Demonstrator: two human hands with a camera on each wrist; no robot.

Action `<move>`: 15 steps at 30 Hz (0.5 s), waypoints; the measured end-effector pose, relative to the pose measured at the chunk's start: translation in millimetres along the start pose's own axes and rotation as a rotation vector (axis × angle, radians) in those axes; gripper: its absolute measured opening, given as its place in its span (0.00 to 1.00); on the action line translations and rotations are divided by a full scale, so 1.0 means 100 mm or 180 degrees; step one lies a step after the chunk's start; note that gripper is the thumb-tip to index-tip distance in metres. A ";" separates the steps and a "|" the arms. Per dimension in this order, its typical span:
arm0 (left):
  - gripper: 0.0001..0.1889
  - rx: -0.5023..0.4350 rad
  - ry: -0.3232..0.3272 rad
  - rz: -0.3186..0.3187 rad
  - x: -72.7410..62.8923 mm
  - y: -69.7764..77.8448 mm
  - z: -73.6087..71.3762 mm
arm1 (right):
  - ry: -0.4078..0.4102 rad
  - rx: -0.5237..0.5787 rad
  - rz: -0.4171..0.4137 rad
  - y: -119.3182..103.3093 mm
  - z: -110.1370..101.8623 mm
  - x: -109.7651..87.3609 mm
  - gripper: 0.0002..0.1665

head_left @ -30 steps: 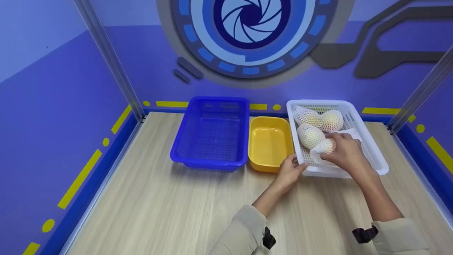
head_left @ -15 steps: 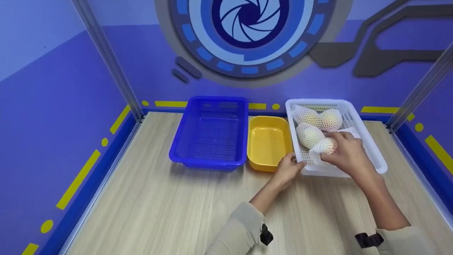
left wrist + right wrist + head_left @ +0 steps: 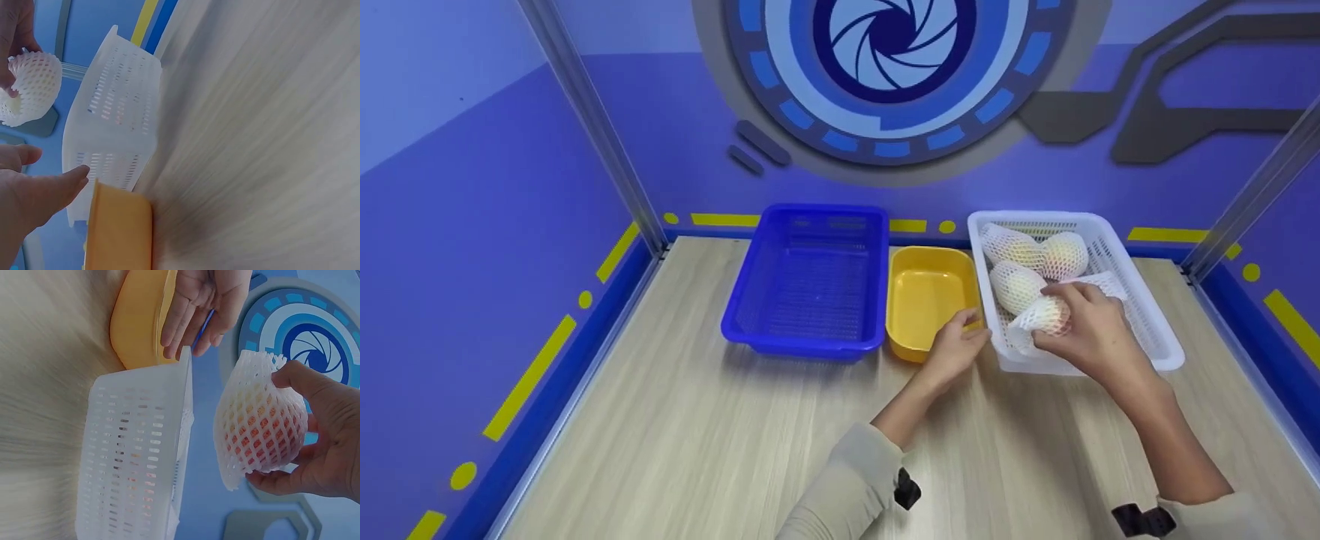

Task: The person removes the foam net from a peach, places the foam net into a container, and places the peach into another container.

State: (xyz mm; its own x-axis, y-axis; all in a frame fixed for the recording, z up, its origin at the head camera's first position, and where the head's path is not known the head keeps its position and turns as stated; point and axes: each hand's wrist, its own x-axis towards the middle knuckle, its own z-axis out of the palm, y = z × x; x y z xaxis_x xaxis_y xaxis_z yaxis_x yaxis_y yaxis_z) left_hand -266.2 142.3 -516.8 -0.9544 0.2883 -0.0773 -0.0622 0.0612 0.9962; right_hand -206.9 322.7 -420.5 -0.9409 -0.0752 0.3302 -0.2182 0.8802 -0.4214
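My right hand (image 3: 1093,326) grips a red-and-yellow round fruit (image 3: 259,424) wrapped in a white foam net, fingers and thumb curled round it. In the right wrist view the fruit is held up above the rim of a white slotted basket (image 3: 1159,330). Inside that basket lie several more netted fruits (image 3: 1017,287), and white wrapping (image 3: 1102,281) partly hidden by the right hand. My left hand (image 3: 954,351) hangs between the white basket and a yellow bin (image 3: 931,300). Its fingers are extended and hold nothing, palm turned toward the right hand in the wrist views.
A blue basket (image 3: 810,300) stands left of the yellow bin, and the containers line up along the back wall (image 3: 660,135). Bare wooden tabletop (image 3: 697,450) stretches in front of them. Metal posts (image 3: 592,127) mark the corners.
My left hand has let go of the white basket's near-left corner and moved left, toward the yellow bin. The right hand has shifted slightly left with the netted fruit.
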 end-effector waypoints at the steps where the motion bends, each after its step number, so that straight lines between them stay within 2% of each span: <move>1: 0.25 0.0021 -0.0011 0.0032 -0.01 0.01 -0.02 | 0.0000 0.0004 -0.0010 -0.01 0.01 -0.01 0.35; 8: 0.26 0.0293 -0.0059 0.0264 -0.05 0.03 -0.19 | 0.0066 -0.0008 -0.0147 -0.12 0.06 -0.07 0.34; 15: 0.19 0.0598 -0.0105 0.0550 -0.14 0.07 -0.31 | 0.0072 0.0125 -0.0318 -0.25 0.16 -0.18 0.32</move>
State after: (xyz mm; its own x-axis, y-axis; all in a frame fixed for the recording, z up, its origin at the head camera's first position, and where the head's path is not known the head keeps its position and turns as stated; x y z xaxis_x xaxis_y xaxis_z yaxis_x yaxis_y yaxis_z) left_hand -262.9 108.9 -507.5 -0.9359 0.3406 0.0892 0.1594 0.1840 0.9699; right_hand -189.0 295.1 -429.1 -0.9080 -0.1507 0.3909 -0.3210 0.8498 -0.4180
